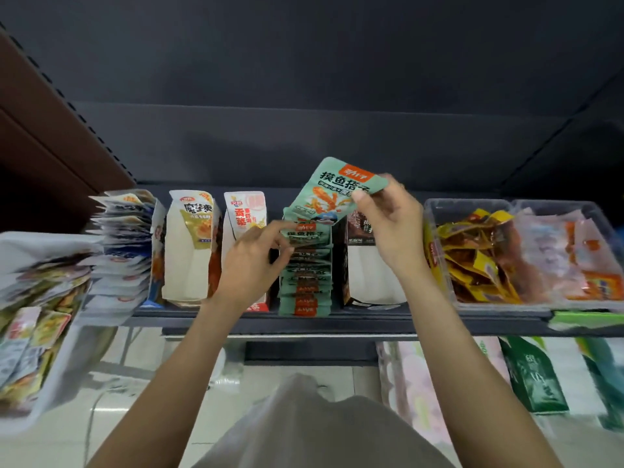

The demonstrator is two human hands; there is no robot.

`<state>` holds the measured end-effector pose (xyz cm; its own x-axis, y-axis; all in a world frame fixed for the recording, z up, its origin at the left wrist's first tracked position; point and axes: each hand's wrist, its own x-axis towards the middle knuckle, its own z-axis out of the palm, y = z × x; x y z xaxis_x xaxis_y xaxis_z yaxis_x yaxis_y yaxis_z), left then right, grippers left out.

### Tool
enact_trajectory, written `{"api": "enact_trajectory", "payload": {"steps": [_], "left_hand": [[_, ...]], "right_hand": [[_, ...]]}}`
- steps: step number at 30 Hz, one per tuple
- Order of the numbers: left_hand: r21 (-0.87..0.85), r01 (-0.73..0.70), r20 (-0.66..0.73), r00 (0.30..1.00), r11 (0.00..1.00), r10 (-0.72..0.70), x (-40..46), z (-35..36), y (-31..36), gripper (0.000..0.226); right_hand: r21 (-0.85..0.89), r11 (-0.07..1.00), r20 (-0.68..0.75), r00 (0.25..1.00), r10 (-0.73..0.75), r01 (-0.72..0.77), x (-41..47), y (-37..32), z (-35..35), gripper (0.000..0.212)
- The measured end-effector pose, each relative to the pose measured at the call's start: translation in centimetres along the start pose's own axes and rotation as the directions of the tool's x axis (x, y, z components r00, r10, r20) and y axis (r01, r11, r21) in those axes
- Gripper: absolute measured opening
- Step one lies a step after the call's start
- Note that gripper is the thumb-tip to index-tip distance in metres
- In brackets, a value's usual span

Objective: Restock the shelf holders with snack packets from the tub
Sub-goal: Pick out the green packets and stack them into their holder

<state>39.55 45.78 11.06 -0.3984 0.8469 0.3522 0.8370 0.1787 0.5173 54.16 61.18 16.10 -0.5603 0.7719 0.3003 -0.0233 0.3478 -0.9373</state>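
My right hand pinches a mint-green snack packet by its right edge, holding it tilted above the back of a holder. That holder on the dark shelf is filled with a row of matching green packets standing on edge. My left hand rests its fingertips on the upper packets of that row, pressing them from the left. A white tub heaped with mixed snack packets sits at the far left, below shelf height.
Other holders stand along the shelf: a blue-white packet row, two near-empty white holders, and a dark one. Clear bins of yellow and pink packets sit at right. Green packs hang below.
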Motion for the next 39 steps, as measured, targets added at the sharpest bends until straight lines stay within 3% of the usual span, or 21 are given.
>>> {"api": "enact_trajectory", "payload": {"steps": [3,6,9,11,14,18,21,24,28,30,33,36,39], "left_hand": [[0.009,0.095,0.011,0.995,0.995,-0.095,0.5,0.3,0.1,0.040],[0.025,0.083,-0.024,0.996,0.996,-0.082,0.9,0.1,0.2,0.019],[0.049,0.076,-0.024,0.997,0.996,-0.075,0.5,0.0,0.4,0.009],[0.066,0.093,-0.016,0.996,0.993,-0.092,0.0,0.1,0.5,0.010],[0.070,0.098,-0.029,0.995,0.993,-0.096,-0.5,0.2,0.6,0.013],[0.076,0.106,-0.032,0.994,0.991,-0.104,-1.1,0.3,0.6,0.015],[0.080,0.104,-0.033,0.994,0.991,-0.102,-1.4,0.4,0.6,0.017],[0.071,0.130,-0.039,0.991,0.989,-0.127,-1.8,0.5,0.7,0.025],[0.060,0.177,-0.143,0.975,0.982,-0.167,-2.5,-0.7,1.3,0.028],[-0.002,0.215,-0.265,0.942,0.977,-0.208,-3.5,-1.8,1.7,0.024],[-0.107,0.290,-0.471,0.828,0.951,-0.305,-6.3,-4.0,1.8,0.020],[-0.118,0.321,-0.680,0.663,0.940,-0.312,-10.5,-7.0,0.9,0.022],[-0.079,0.346,-0.799,0.539,0.935,-0.267,-15.4,-10.4,-1.6,0.017]], "right_hand": [[0.036,0.999,-0.040,0.999,-0.010,0.012,1.0,-0.2,0.2,0.007],[0.014,1.000,-0.019,1.000,-0.020,0.020,1.6,0.2,0.2,0.007],[-0.183,0.981,0.122,0.992,-0.043,0.065,1.5,0.9,1.0,0.007],[-0.414,0.892,0.257,0.963,-0.075,0.180,1.1,2.0,1.9,0.009],[-0.655,0.700,0.393,0.919,-0.003,0.283,0.1,3.1,2.9,0.012],[-0.713,0.617,0.395,0.918,-0.039,0.334,0.3,3.1,2.9,0.009],[-0.776,0.522,0.473,0.874,0.113,0.353,0.4,3.2,3.1,0.017],[-0.772,0.555,0.437,0.892,0.112,0.308,0.2,3.1,2.4,0.022],[-0.642,0.731,0.247,0.965,-0.087,0.230,-0.4,0.9,0.7,0.017],[-0.495,0.839,0.180,0.972,-0.152,0.224,-1.4,-0.8,1.0,0.016],[-0.302,0.933,0.213,0.968,-0.135,0.197,-3.5,-3.2,3.3,0.019],[-0.237,0.928,0.369,0.910,-0.188,0.288,-5.9,-4.9,7.7,0.018],[-0.198,0.880,0.591,0.769,-0.244,0.432,-8.3,-5.8,13.2,0.016]]}}
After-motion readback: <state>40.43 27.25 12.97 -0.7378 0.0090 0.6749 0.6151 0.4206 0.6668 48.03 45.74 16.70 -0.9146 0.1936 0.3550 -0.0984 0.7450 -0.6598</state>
